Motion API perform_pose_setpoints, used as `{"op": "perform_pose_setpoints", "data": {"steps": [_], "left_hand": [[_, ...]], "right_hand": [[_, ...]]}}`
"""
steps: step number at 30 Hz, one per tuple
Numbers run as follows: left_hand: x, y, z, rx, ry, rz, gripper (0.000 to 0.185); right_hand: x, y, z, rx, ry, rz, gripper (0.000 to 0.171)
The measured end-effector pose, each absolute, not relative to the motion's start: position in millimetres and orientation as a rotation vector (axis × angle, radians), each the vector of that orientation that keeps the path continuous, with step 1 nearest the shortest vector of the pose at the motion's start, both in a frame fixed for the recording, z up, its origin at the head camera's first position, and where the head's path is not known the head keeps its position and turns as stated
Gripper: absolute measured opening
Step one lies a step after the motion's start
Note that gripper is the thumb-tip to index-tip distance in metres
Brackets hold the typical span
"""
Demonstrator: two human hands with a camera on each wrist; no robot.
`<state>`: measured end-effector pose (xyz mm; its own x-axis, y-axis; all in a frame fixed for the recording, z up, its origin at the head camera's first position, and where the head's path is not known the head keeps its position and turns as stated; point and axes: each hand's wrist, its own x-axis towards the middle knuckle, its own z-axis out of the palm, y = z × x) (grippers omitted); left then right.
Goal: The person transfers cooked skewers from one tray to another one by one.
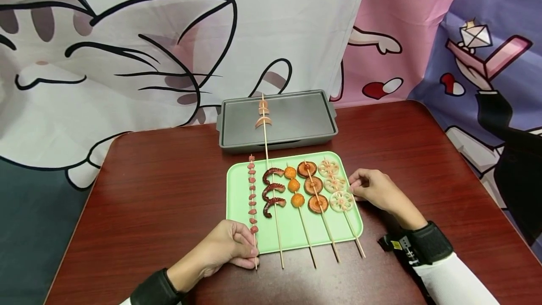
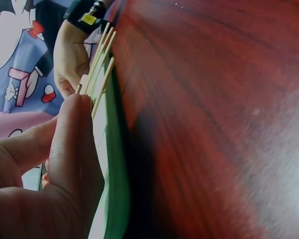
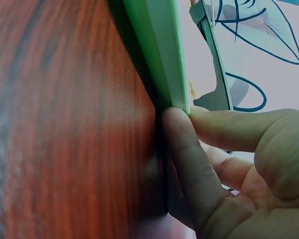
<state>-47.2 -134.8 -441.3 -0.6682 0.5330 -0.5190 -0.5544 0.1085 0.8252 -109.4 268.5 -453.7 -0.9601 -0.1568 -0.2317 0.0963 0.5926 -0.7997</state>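
Note:
A light green tray (image 1: pixel 237 173) lies on the table with several skewers side by side. My left hand (image 1: pixel 228 248) pinches the lower stick of the leftmost skewer, threaded with small red meat pieces (image 1: pixel 252 204). To its right lie skewers of dark curled tentacles (image 1: pixel 274 189), orange balls (image 1: pixel 294 185), brown mushroom slices (image 1: pixel 313 186) and lotus root slices (image 1: pixel 341 201). At the tray's right side, my right hand (image 1: pixel 378 192) grips the rim between thumb and finger; the right wrist view shows this hold on the green edge (image 3: pixel 166 59).
Behind the green tray stands a grey rectangular pan (image 1: pixel 305 126). A long skewer with pale pink pieces (image 1: pixel 263 120) rests across it, its stick reaching toward the green tray. Printed cloth (image 1: pixel 296 22) hangs behind the dark red wooden table (image 1: pixel 169 178).

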Motion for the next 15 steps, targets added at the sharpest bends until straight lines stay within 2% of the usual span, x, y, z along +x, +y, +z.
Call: {"op": "perform_pose_setpoints", "data": {"steps": [15], "left_hand": [[-45.4, -130.7, -445.6, -0.054, 1.596, 1.668, 0.011]], "right_hand": [[-109.4, 268.3, -452.8, -0.054, 2.564, -1.284, 0.007]]}}
